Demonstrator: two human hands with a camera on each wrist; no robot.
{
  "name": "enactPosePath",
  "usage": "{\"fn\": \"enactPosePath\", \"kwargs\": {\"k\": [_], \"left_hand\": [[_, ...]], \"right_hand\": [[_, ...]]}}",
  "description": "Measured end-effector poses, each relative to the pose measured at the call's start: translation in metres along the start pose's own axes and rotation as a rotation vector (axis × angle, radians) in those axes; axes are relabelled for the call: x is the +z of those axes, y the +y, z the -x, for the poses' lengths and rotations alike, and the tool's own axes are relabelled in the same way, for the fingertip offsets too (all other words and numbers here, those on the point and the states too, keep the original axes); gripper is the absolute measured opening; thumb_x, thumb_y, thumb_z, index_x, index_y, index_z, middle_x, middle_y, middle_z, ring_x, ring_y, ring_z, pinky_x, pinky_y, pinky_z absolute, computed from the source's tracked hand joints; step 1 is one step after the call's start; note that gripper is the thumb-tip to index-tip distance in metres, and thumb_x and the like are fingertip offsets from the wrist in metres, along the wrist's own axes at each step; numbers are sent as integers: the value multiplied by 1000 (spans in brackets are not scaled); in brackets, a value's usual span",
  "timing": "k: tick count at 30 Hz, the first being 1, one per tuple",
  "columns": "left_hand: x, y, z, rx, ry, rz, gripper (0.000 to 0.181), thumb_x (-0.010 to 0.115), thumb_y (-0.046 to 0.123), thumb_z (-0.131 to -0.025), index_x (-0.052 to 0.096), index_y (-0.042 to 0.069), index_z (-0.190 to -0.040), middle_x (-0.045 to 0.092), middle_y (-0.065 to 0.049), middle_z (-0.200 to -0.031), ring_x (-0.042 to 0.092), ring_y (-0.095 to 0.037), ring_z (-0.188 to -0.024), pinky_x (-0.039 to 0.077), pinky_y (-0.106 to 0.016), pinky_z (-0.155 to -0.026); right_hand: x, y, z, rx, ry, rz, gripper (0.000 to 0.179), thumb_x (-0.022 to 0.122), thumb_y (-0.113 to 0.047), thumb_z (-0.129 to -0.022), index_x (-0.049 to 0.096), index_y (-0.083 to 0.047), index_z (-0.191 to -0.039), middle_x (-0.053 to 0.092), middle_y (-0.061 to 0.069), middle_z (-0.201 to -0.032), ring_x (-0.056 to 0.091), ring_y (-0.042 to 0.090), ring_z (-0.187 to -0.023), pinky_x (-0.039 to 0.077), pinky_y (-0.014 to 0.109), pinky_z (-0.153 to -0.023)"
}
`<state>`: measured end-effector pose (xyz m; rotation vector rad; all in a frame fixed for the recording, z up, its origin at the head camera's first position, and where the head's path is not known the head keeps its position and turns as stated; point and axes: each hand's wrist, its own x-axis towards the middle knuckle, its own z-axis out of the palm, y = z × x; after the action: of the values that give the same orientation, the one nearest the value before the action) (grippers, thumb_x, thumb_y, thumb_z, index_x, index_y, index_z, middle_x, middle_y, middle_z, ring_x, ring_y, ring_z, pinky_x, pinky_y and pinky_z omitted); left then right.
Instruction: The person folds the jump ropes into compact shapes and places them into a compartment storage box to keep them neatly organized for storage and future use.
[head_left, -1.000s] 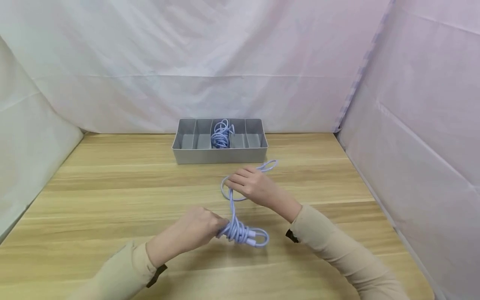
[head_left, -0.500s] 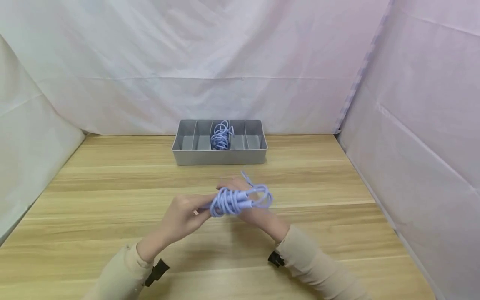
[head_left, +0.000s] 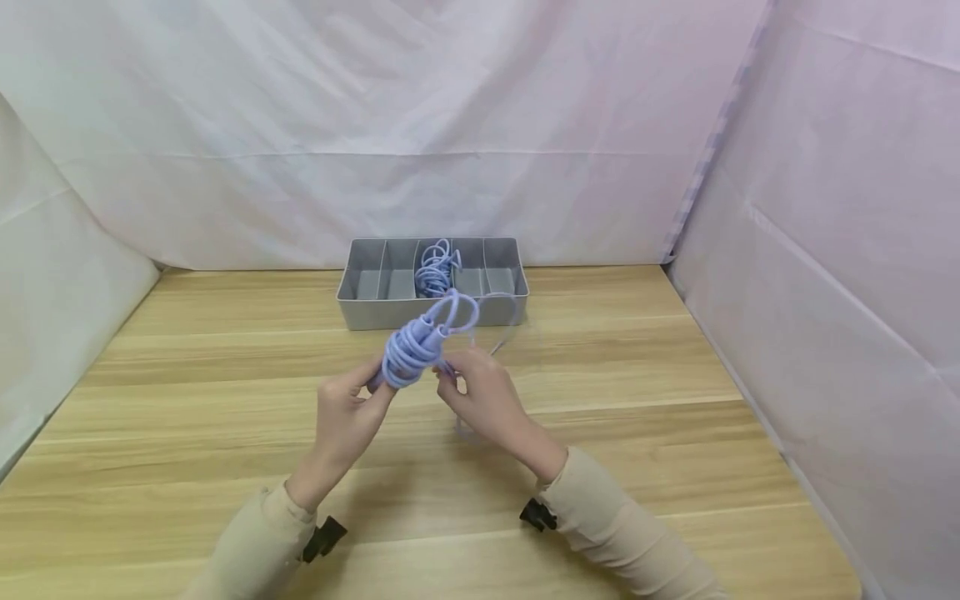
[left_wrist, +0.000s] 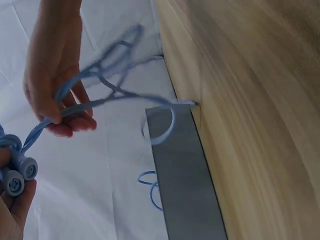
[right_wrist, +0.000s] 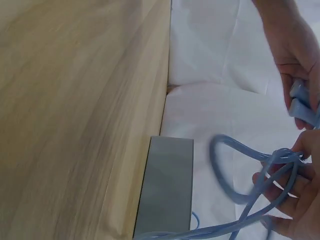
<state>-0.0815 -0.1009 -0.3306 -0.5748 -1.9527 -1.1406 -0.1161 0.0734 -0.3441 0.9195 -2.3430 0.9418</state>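
A light-blue jump rope [head_left: 411, 354] is held up over the table, its cord wound round two handles laid side by side. My left hand [head_left: 345, 417] grips the handle ends, and their round caps [left_wrist: 14, 183] show in the left wrist view. Just to the right, my right hand [head_left: 487, 396] pinches the cord close to the winding. Loose loops of cord [right_wrist: 225, 170] hang from the right fingers, blurred in places. Another bundled blue cord [head_left: 435, 279] lies in the middle compartment of a grey divided box [head_left: 375, 315].
The box stands at the back of the wooden table [head_left: 187, 375], behind both hands. White cloth [head_left: 450, 108] hangs behind the table and along its sides. A dark wrist mount [head_left: 324, 540] sits at each cuff.
Both hands have lifted the jump rope off the low front area. The wound bundle has tilted upward and moved left, and the right hand now holds cord beside it.
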Motion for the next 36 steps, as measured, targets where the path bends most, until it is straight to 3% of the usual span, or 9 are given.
{"fn": "enactPosePath", "kwargs": {"k": [5,7,11,16,22,30,36], "left_hand": [[3,-8,1,-19,80,-49,26,68,-18,-65,68,-8,-90,65,-10,-61,46,-2,-49,40,-15,-45],[4,-11,2,-24,103,-51,25,66,-17,-66,68,-9,-89,64,-11,-58,45,-4,-48,39,-14,-46],[7,-16,3,-40,131,-39,22,64,-17,-68,67,-11,-89,64,-15,-60,45,-7,-48,38,-9,-51],[7,-16,-1,-55,164,-29,18,64,-16,-70,68,-9,-86,56,-7,-52,39,-5,-48,32,-12,-46],[7,-17,-4,-82,201,-32,14,65,-13,-72,69,-7,-84,53,-5,-50,37,-2,-47,30,-12,-44],[5,-25,-6,-117,244,-24,17,65,-14,-72,68,-10,-88,62,-15,-57,41,2,-48,34,-7,-47],[1,-28,-9,-116,265,-31,18,65,-13,-74,68,-7,-90,62,-14,-57,41,1,-47,34,-8,-47]], "right_hand": [[-1,-6,-1,75,-58,5,9,58,-8,-79,60,-12,-71,57,-6,-66,50,11,-66,48,28,-68],[0,-6,-2,90,-64,-10,11,59,-10,-81,60,-12,-70,58,-5,-68,51,12,-69,43,25,-60],[4,-5,-1,93,-46,-28,7,64,-12,-80,60,-11,-75,58,-5,-72,51,11,-72,43,26,-66],[5,-6,1,112,-16,-21,5,63,-13,-84,59,-9,-84,57,-2,-77,51,12,-71,45,26,-61],[2,-6,2,140,-66,45,9,60,-16,-87,59,-8,-90,57,0,-73,51,12,-61,46,28,-53],[-1,-6,5,187,-194,63,15,55,-23,-91,55,-10,-83,41,-7,-57,38,8,-48,33,21,-43],[-10,-5,6,245,-274,-22,27,54,-23,-91,47,-13,-67,37,-9,-52,33,3,-45,27,18,-40]]}}
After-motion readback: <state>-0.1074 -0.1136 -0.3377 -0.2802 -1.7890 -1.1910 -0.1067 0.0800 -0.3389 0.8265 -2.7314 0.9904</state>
